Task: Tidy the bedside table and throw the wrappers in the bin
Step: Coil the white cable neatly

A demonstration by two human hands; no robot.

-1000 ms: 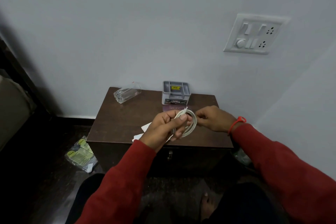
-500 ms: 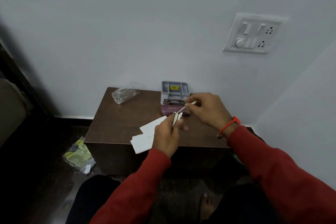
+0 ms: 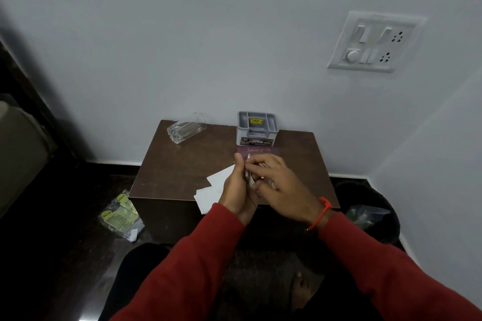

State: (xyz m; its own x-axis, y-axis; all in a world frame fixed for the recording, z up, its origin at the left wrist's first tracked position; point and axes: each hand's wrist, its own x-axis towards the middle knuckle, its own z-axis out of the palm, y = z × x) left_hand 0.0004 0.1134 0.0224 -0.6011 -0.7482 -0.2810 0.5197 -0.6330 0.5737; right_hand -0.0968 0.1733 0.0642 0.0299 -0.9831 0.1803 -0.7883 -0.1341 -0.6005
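Note:
Over the front of the dark brown bedside table (image 3: 182, 164), my left hand (image 3: 234, 187) grips a coiled white cable (image 3: 249, 177). My right hand (image 3: 276, 182) is closed over the same coil from the right, hiding most of it. White papers (image 3: 214, 187) lie on the table under my left hand and overhang its front edge. A grey organiser tray (image 3: 257, 128) stands at the back, with a purple flat packet (image 3: 260, 150) in front of it. A clear plastic wrapper (image 3: 186, 129) lies at the back left corner. A dark bin (image 3: 370, 214) stands on the floor to the right.
A green-and-clear packet (image 3: 121, 216) lies on the dark floor left of the table. A switchboard (image 3: 373, 41) is on the wall at upper right. A dark furniture edge (image 3: 18, 122) runs along the left. My knees are below the table's front.
The open cable loop has been squeezed into a tight bundle. My right hand has come down from pulling the cable end and now covers the coil beside my left hand.

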